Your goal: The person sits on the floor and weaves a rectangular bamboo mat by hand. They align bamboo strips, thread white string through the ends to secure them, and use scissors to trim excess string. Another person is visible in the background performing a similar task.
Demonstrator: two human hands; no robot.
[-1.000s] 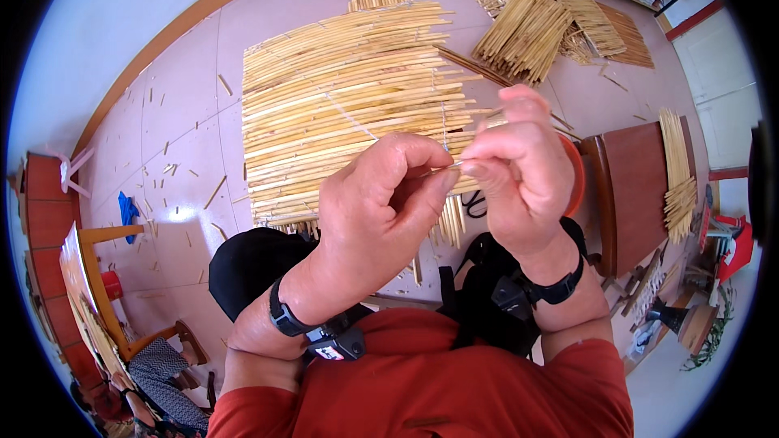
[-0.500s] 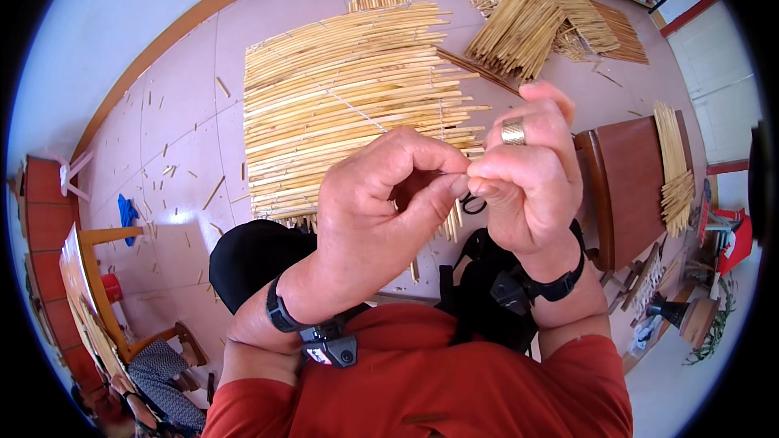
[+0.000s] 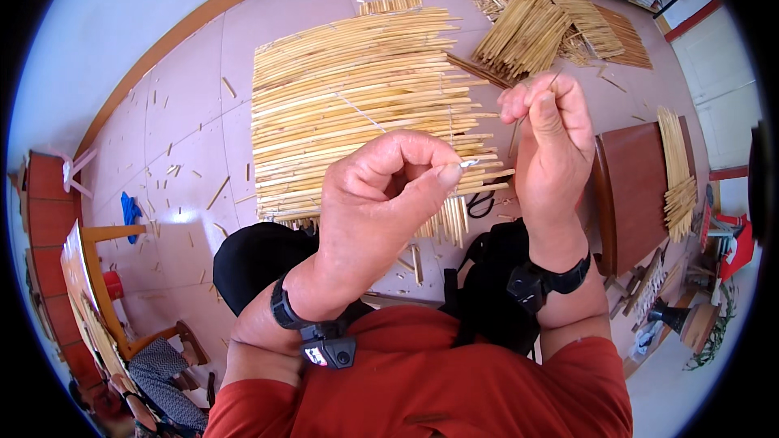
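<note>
The left hand (image 3: pixel 381 203) pinches a small pale needle-like sliver (image 3: pixel 469 163) between thumb and forefinger, while the right hand (image 3: pixel 552 142) is clenched around a thin straw (image 3: pixel 519 126) (its lower end hangs free). Beyond both, a woven straw mat (image 3: pixel 357 105) lies flat on the pink floor (image 3: pixel 178 130), with loose straw bundles (image 3: pixel 535 28) past its far right corner.

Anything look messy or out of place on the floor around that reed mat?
Yes: short cut reed pieces lie scattered over the pink floor left of the reed mat, and the reed bundles at upper right are splayed loosely.
</note>
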